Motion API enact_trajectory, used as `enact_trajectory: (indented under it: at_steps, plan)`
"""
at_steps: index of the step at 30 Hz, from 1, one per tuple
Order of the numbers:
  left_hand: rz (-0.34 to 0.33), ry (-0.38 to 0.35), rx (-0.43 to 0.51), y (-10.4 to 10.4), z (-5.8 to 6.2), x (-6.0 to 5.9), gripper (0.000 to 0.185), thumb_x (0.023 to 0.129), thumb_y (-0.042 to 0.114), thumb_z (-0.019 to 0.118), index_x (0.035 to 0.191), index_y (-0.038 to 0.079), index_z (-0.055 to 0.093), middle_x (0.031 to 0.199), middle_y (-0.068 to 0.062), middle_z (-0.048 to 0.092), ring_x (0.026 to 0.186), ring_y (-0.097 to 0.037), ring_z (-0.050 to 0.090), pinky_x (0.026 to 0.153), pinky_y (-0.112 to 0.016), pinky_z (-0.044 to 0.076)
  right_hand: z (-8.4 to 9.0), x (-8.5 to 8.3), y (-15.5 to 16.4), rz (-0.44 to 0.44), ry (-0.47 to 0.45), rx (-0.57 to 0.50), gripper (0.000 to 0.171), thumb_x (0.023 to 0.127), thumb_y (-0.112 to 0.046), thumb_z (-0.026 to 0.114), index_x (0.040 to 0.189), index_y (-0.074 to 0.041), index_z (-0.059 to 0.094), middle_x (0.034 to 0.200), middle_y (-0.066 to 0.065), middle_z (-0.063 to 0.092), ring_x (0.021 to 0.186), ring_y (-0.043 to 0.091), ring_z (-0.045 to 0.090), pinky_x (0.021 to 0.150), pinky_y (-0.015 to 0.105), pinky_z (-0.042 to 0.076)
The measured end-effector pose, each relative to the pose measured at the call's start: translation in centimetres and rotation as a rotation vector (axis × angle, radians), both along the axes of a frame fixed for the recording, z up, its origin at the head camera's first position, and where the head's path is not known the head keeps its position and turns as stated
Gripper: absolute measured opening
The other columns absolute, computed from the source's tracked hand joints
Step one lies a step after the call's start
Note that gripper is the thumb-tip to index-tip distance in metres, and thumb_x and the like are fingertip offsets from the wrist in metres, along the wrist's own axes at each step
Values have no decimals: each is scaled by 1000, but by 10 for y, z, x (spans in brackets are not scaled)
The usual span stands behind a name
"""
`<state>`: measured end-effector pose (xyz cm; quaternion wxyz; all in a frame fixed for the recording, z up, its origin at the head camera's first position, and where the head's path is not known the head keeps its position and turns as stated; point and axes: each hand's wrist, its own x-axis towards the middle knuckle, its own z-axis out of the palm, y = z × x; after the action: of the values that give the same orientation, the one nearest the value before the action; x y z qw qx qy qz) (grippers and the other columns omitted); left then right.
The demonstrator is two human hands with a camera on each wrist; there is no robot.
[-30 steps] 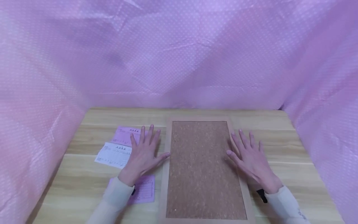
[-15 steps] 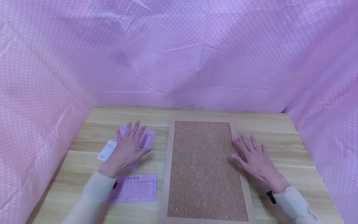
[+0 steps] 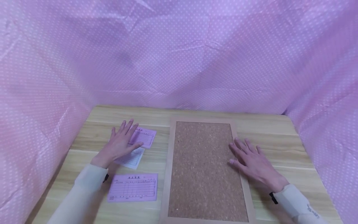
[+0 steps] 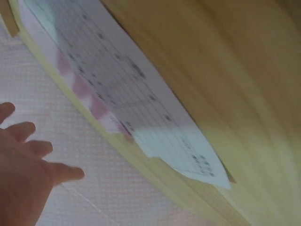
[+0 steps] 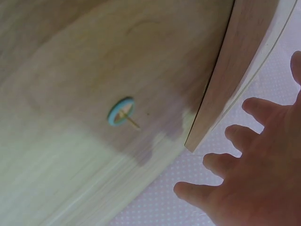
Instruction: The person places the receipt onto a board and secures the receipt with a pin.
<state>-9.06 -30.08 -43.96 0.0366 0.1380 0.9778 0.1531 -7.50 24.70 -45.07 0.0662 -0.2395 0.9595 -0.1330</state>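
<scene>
My left hand [image 3: 118,144], fingers straight and spread, hovers over a white printed slip [image 3: 134,157] and a purple one [image 3: 146,138], partly hiding both. Nearer me lies another purple form [image 3: 132,188], fully visible. The left wrist view has the white slip overlapping the purple one. Across the right frame of the corkboard [image 3: 205,174] reaches my right hand [image 3: 255,166], also with spread fingers and holding nothing. In the right wrist view a blue-rimmed thumbtack [image 5: 123,113] lies on the table, its point sticking out; in the head view it is hidden.
The wood-grain table [image 3: 282,146] carries the framed corkboard upright-wise in its middle. Pink dotted sheeting [image 3: 190,62] walls the table off at the back and both sides.
My left hand has moved left, away from the board, uncovering the lower purple form and the right ends of the upper slips. My right hand has shifted slightly right and nearer me.
</scene>
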Motion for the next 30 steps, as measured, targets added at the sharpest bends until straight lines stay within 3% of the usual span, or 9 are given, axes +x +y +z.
enact_trajectory:
  at_steps: [11,18,23,30]
  plan:
    - [-60,-96,-5,-22,-4,-18,87,101,55,57,162,2,25,168,-31,7,152,-54,7,113,-80,1,-5,5,-2,4,-3,12,70,104,-56,52,159,-13,42,168,15,29,151,51,20,113,78,15]
    - [-53,-147,-61,-40,5,-30,84,102,54,53,162,2,25,167,-31,9,152,-55,7,113,-80,1,-7,2,-7,19,-36,-1,75,103,-58,53,160,-12,39,169,14,26,152,50,20,112,79,14]
    - [-37,-199,-25,-45,4,-39,85,102,55,53,163,3,25,168,-30,6,153,-54,4,113,-80,-1,-5,1,-2,30,-38,5,76,103,-57,54,161,-11,37,170,15,24,151,51,22,111,81,15]
    - [-8,-237,4,-56,-3,-43,88,100,59,56,163,5,26,170,-26,5,154,-51,-1,112,-79,-6,-4,-2,0,59,-19,8,75,103,-56,56,161,-12,38,170,14,24,150,51,24,109,81,18]
